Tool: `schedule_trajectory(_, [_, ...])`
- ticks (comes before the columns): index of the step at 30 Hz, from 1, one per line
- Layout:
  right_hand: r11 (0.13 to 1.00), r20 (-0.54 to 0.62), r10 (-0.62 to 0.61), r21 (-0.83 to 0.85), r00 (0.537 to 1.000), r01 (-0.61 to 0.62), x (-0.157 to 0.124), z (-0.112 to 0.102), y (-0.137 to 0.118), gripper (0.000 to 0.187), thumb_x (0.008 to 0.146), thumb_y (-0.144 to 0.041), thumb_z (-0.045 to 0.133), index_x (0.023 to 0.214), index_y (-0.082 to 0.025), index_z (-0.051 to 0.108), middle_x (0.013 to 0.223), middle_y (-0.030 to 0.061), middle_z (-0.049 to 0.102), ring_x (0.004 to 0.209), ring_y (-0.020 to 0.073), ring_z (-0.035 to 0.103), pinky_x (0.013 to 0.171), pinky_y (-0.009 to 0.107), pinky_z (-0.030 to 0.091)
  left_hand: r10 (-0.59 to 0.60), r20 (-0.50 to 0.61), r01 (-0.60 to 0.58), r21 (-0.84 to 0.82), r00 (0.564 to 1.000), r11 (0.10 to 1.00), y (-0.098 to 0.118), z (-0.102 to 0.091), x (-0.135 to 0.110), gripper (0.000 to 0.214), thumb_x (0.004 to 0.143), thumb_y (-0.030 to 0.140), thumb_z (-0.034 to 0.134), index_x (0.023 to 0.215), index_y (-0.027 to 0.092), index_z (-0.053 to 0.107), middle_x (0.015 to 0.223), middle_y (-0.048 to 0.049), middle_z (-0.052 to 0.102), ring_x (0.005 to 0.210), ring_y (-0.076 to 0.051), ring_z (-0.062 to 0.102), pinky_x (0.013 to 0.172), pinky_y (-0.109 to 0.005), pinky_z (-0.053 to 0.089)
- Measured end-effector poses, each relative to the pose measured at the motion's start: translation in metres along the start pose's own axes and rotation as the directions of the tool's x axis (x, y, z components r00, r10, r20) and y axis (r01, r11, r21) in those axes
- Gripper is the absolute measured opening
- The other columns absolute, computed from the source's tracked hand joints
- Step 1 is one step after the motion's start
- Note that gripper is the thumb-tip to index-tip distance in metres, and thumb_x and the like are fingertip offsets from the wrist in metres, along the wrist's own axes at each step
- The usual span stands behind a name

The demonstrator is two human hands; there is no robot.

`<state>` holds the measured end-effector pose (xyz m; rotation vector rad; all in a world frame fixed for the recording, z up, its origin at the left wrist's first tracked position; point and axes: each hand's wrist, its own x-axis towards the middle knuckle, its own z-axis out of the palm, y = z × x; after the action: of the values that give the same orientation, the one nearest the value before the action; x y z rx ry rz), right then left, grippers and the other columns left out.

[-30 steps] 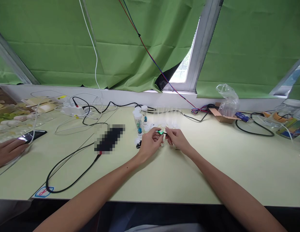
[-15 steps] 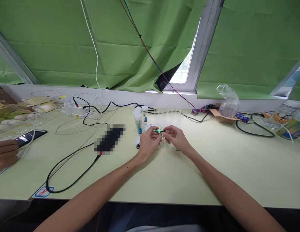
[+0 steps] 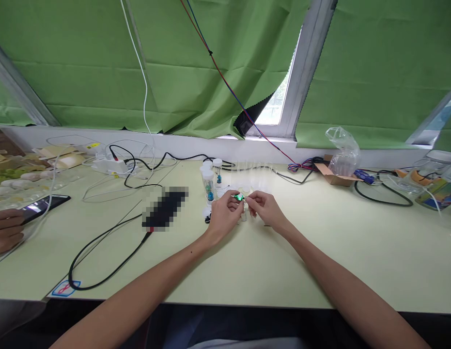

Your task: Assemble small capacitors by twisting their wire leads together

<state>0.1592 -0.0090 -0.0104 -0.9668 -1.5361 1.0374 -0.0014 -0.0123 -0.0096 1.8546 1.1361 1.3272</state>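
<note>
My left hand (image 3: 223,214) and my right hand (image 3: 264,207) meet over the middle of the pale green table (image 3: 319,252). Between their pinched fingertips sits a small green part (image 3: 238,197). The left fingers curl around it; the right thumb and forefinger pinch at its right end. Just behind the hands stand clear plastic tubes with white caps (image 3: 208,184), holding small blue and green pieces. More clear tubes (image 3: 252,177) stand to their right. Small white caps lie on the table under the hands.
A blurred dark device (image 3: 164,208) with a black cable (image 3: 101,247) lies left of my hands. A white power strip (image 3: 109,166) and tangled cords sit behind. Another person's hand (image 3: 5,230) rests beside a phone (image 3: 39,205) at far left. A cardboard box with a plastic bag (image 3: 339,162) stands at right.
My two hands have stayed together on the green part, shifting it slightly. The other person's hand at far left has drawn back toward the edge.
</note>
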Motion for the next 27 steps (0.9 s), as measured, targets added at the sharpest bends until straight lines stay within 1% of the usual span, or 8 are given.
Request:
schedule_trajectory(5, [0.999,0.012,0.004,-0.031,1.0,-0.003,-0.0002,-0.0001,0.0,0.045,0.081,-0.061,0.061,0.072,-0.017,0.058,0.053,-0.0024,0.054,0.046,0.0111,0.05,0.048,0.026,0.041,-0.005,0.015,0.005,0.003,1.0,1.0,-0.0018,0.0003,-0.0002,0.027,0.083,0.035,0.062,0.104,0.019,0.059,0.071,-0.0007,0.068,0.064,-0.017,0.07,0.061,-0.027,0.057])
schedule_trajectory(12, [0.997,0.01,0.033,-0.066,0.999,-0.033,-0.0004,0.0003,0.0018,0.048,0.088,-0.061,0.05,0.067,-0.018,0.057,0.047,-0.0031,0.051,0.041,0.01,0.045,0.047,0.025,0.038,-0.001,0.016,0.001,-0.011,1.0,1.0,0.0006,0.0006,-0.0015,0.025,0.083,0.035,0.061,0.102,0.019,0.059,0.069,0.0001,0.068,0.062,-0.016,0.07,0.059,-0.026,0.057])
schedule_trajectory(17, [0.996,0.002,0.053,-0.068,0.999,-0.053,-0.0006,0.0013,0.0011,0.05,0.089,-0.062,0.048,0.068,-0.018,0.058,0.047,-0.0033,0.05,0.041,0.01,0.045,0.045,0.025,0.037,-0.011,0.008,0.011,-0.029,1.0,1.0,0.0008,0.0008,-0.0018,0.026,0.082,0.036,0.062,0.102,0.019,0.059,0.068,-0.0005,0.068,0.061,-0.017,0.069,0.059,-0.027,0.057])
schedule_trajectory(22, [0.999,-0.008,0.028,-0.033,1.0,-0.029,-0.0009,0.0028,-0.0017,0.046,0.087,-0.061,0.052,0.073,-0.017,0.058,0.056,-0.0018,0.054,0.044,0.0099,0.048,0.046,0.025,0.039,-0.031,-0.016,0.03,-0.064,0.999,0.997,0.0004,0.001,-0.001,0.027,0.082,0.036,0.062,0.102,0.018,0.058,0.07,-0.0015,0.069,0.059,-0.016,0.068,0.057,-0.027,0.057])
schedule_trajectory(25, [1.0,-0.031,0.007,0.007,0.999,-0.007,-0.0015,0.0029,-0.0029,0.039,0.081,-0.056,0.064,0.084,-0.018,0.059,0.064,-0.0017,0.057,0.048,0.0103,0.051,0.048,0.025,0.042,-0.042,-0.026,0.04,-0.081,0.999,0.996,0.0011,0.0007,-0.0003,0.028,0.082,0.037,0.063,0.102,0.018,0.058,0.069,-0.0011,0.068,0.058,-0.016,0.068,0.055,-0.027,0.056])
schedule_trajectory(27, [0.999,-0.034,0.002,0.038,0.999,0.0,-0.0018,0.0025,-0.003,0.039,0.076,-0.053,0.071,0.089,-0.018,0.058,0.069,-0.002,0.057,0.05,0.0104,0.053,0.049,0.026,0.044,-0.048,-0.032,0.045,-0.089,0.998,0.995,0.0014,0.0006,0.0,0.028,0.081,0.036,0.063,0.102,0.018,0.058,0.069,-0.0013,0.068,0.058,-0.016,0.068,0.054,-0.026,0.056])
